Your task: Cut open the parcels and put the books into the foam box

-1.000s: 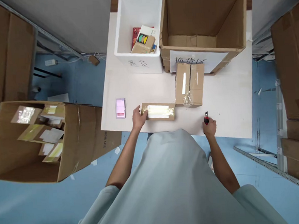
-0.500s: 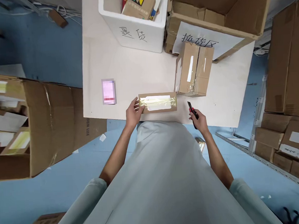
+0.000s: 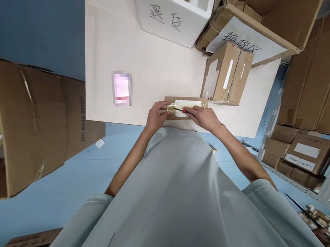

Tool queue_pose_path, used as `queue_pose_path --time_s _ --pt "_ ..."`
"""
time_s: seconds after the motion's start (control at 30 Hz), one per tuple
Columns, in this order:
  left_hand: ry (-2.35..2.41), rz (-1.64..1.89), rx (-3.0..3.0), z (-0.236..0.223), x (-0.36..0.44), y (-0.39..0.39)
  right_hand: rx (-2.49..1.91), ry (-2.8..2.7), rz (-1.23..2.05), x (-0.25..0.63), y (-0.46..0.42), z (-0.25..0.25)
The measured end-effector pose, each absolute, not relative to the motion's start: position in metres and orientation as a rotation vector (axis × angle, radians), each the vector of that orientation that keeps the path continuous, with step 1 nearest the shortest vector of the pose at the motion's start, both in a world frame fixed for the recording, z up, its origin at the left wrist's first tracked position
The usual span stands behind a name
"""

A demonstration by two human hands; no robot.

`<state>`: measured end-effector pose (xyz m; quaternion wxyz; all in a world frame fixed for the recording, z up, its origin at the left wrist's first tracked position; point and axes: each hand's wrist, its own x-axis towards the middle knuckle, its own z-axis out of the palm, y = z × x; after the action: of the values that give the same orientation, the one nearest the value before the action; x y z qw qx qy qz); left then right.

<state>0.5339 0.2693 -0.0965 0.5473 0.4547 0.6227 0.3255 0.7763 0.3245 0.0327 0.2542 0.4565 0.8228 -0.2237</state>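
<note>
My left grip (image 3: 156, 117) clasps the taped parcel (image 3: 189, 103), likely light, stiff and best held at its ends; my right grip (image 3: 207, 118) pinches the cutter (image 3: 184, 110).

A narrow cardboard package (image 3: 187, 104) lies flat along the near edge of a pale table (image 3: 156, 75), its long sides running left to right. A white label (image 3: 194, 103) covers much of its upper face, and shiny, yellowish clear tape (image 3: 170, 107) shows at both ends, wrinkled and catching the light. Its right end sits just beside the near corner of a larger carton (image 3: 223, 74). Above the package, a slim utility knife (image 3: 183, 110) with red on its handle points left, its dark, thin blade reaching over the taped left end. Whether the blade touches the tape is too small to tell.
</note>
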Motion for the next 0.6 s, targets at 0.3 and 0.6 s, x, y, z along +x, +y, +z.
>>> queue_pose_path --time_s 0.3,0.6 --pt "1.404 0.808 1.027 -0.101 0.533 0.269 1.02 2.208 -0.468 0.743 0.342 0.032" --pt "1.399 0.798 1.001 -0.099 0.532 0.271 0.933 2.153 -0.416 0.731 0.343 0.036"
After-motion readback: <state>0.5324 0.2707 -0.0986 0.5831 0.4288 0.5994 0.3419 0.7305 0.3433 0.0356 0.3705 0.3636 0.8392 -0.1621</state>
